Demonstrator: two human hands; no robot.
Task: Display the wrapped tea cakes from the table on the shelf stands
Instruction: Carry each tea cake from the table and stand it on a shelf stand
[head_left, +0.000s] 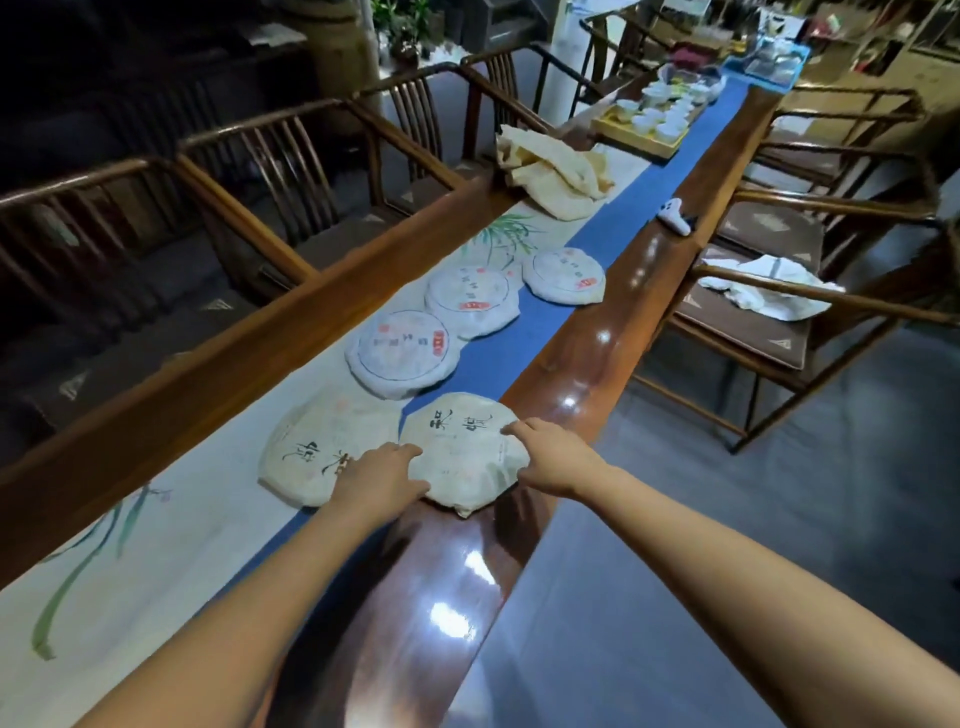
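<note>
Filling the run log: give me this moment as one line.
phase: pickup | left hand and right hand: grip nearest tea cake by opposite edges | cake: on table | other cakes: four on runner

Both bare forearms reach forward, converging toward twelve o'clock. The left hand (381, 474) lies palm down, its fingers curled toward three o'clock. The right hand (551, 457) mirrors it, its fingers curled toward nine o'clock.

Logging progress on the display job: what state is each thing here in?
Nearest tea cake: flat on table, gripped at both edges.
Left hand: curled on its left edge.
Right hand: curled on its right edge.
Four other tea cakes: wrapped, lying flat, untouched.
Beige cloth: crumpled.
</note>
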